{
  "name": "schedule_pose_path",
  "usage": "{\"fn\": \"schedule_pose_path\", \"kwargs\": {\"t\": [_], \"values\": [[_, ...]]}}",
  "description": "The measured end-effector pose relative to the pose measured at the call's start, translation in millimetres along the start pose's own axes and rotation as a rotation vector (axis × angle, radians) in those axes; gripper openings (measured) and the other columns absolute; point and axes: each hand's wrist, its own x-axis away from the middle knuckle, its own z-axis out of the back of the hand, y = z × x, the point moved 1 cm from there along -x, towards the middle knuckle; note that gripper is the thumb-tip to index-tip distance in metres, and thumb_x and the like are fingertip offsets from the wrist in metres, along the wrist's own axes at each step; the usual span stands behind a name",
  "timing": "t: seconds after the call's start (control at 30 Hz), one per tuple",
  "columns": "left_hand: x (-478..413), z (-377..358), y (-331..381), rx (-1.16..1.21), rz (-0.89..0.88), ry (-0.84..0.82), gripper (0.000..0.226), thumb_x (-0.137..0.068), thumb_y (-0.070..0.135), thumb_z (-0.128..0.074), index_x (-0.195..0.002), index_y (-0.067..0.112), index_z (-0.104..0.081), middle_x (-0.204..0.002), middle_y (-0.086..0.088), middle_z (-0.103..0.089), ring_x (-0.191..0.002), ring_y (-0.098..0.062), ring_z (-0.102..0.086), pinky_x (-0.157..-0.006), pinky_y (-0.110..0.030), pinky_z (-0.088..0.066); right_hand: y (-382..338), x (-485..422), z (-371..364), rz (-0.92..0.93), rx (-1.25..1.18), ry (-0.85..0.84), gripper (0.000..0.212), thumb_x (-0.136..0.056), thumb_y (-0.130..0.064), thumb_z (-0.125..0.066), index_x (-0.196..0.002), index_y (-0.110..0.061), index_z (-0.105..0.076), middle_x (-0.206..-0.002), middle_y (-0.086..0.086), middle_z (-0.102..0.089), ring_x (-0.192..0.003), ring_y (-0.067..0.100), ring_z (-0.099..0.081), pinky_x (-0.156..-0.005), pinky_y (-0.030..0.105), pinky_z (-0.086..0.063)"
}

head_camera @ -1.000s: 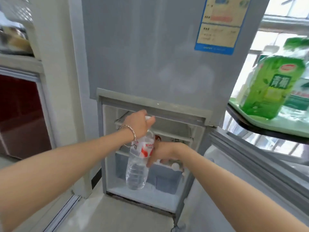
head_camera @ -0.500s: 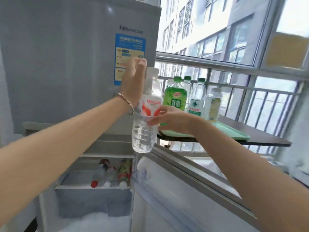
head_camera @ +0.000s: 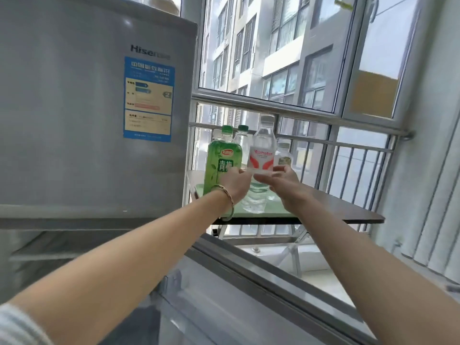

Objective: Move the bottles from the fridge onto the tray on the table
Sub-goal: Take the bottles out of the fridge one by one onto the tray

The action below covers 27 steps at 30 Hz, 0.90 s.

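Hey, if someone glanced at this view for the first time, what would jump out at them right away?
First, the clear water bottle with the red and white label, upright at centre, with the left hand and right hand on either side of its middle above the green tray. Next, the bright green tea bottle standing on the tray to its left. The big grey fridge fills the left side.

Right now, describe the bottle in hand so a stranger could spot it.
Right of the grey fridge, a dark table carries a green tray. Over it, the left hand and right hand hold the clear water bottle: red-and-white label, white cap, unlike the green-capped bottles behind.
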Motion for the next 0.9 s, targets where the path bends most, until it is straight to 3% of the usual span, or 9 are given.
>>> {"fn": "schedule_pose_path", "kwargs": {"t": [0.2,0.27,0.4,0.5,0.57,0.6,0.67,0.77,0.9], "values": [[-11.4,-16.4,-14.9,-0.131,-0.039,-0.068,0.025,-0.096,0.026,-0.038,-0.074,0.021,-0.048,-0.064,0.002,-0.044,-0.051,-0.012,-0.035,-0.050,-0.024,-0.032,32.7,-28.4,-7.8,-0.020,-0.046,0.033,0.063,-0.079,-0.015,-0.079,-0.127,-0.009,-0.040,-0.108,0.004,-0.065,-0.107,0.020,-0.061,-0.102,0.038,-0.043],[-12.8,-17.3,-20.0,-0.194,-0.062,-0.082,0.023,-0.096,0.027,-0.039,-0.080,0.019,-0.053,-0.075,-0.003,-0.054,-0.059,-0.015,-0.045,-0.055,-0.027,-0.039,38.9,-36.2,-12.1,-0.021,-0.061,0.043,0.061,-0.080,-0.016,-0.078,-0.128,-0.011,-0.041,-0.115,0.006,-0.065,-0.115,0.024,-0.059,-0.109,0.043,-0.040],[-15.1,-14.8,-23.5,-0.230,-0.073,-0.102,0.036,-0.095,0.024,-0.040,-0.120,0.005,-0.058,-0.104,-0.008,-0.060,-0.092,-0.021,-0.056,-0.085,-0.035,-0.048,42.8,-47.7,-18.6,-0.030,-0.074,0.017,0.061,-0.082,-0.013,-0.075,-0.133,-0.007,-0.040,-0.119,0.010,-0.066,-0.115,0.024,-0.060,-0.112,0.048,-0.037],[-14.4,-12.5,-24.7,-0.206,-0.082,-0.113,0.035,-0.095,0.023,-0.042,-0.120,0.005,-0.059,-0.098,-0.005,-0.058,-0.089,-0.018,-0.053,-0.082,-0.033,-0.047,42.7,-47.8,-21.3,-0.030,-0.052,0.012,0.069,-0.083,-0.013,-0.075,-0.139,-0.008,-0.035,-0.122,0.011,-0.063,-0.115,0.024,-0.059,-0.113,0.045,-0.037],[-12.3,-8.8,-26.9,-0.171,-0.107,-0.071,0.024,-0.095,0.021,-0.043,-0.100,0.012,-0.064,-0.086,0.000,-0.055,-0.080,-0.014,-0.051,-0.067,-0.024,-0.042,35.9,-39.1,-29.0,0.038,-0.062,0.174,0.072,-0.082,-0.017,-0.074,-0.141,-0.013,-0.033,-0.117,0.005,-0.057,-0.108,0.023,-0.056,-0.099,0.036,-0.044],[-9.7,-3.9,-28.7,-0.157,-0.108,-0.027,0.020,-0.094,0.019,-0.043,-0.087,0.016,-0.062,-0.084,0.000,-0.055,-0.078,-0.016,-0.052,-0.063,-0.021,-0.041,30.7,-31.8,-35.6,0.107,-0.076,0.341,0.062,-0.083,-0.019,-0.071,-0.136,-0.012,-0.039,-0.109,0.001,-0.056,-0.101,0.022,-0.058,-0.086,0.031,-0.047],[-4.0,9.6,-30.0,-0.135,-0.099,0.053,0.019,-0.093,0.016,-0.044,-0.088,0.011,-0.062,-0.085,-0.004,-0.059,-0.078,-0.021,-0.057,-0.067,-0.029,-0.050,18.2,-13.3,-51.8,0.314,-0.065,0.616,0.029,-0.083,-0.017,-0.061,-0.110,-0.008,-0.054,-0.085,-0.005,-0.057,-0.079,0.017,-0.060,-0.065,0.023,-0.046],[10.1,41.0,-37.2,-0.117,-0.048,0.103,0.020,-0.091,0.013,-0.045,-0.094,0.004,-0.063,-0.086,-0.012,-0.065,-0.075,-0.024,-0.063,-0.077,-0.039,-0.057,9.7,11.6,-98.6,0.470,0.023,0.461,0.007,-0.079,-0.007,-0.053,-0.081,-0.009,-0.059,-0.065,-0.005,-0.055,-0.061,0.010,-0.052,-0.057,0.025,-0.045],[39.5,92.9,-69.5,-0.210,0.011,0.174,0.020,-0.087,0.007,-0.048,-0.091,-0.001,-0.065,-0.078,-0.017,-0.066,-0.070,-0.029,-0.062,-0.062,-0.034,-0.051,20.7,40.6,-175.3,0.437,0.090,0.224,0.013,-0.082,-0.003,-0.055,-0.075,-0.012,-0.061,-0.062,-0.007,-0.056,-0.060,0.007,-0.051,-0.058,0.018,-0.041]]}}
